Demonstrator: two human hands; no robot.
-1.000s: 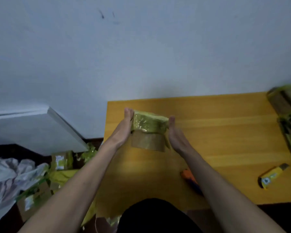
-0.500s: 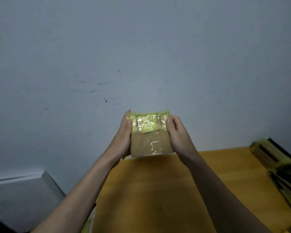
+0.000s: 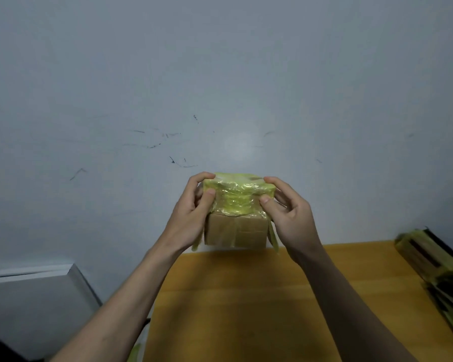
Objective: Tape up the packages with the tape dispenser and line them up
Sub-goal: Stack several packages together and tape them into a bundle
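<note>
Both hands hold a small brown cardboard box wrapped in yellow-green tape (image 3: 235, 212) in the air above the far edge of the orange wooden table (image 3: 259, 304); left hand (image 3: 191, 215) and right hand (image 3: 285, 212) grip opposite sides, thumbs on the taped face

Matt cardboard package (image 3: 235, 233), glossy crinkled yellow tape (image 3: 233, 198), smooth wooden table (image 3: 259, 304).

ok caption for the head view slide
Both hands, left and right, hold a yellow-taped cardboard package above the wooden table.
</note>
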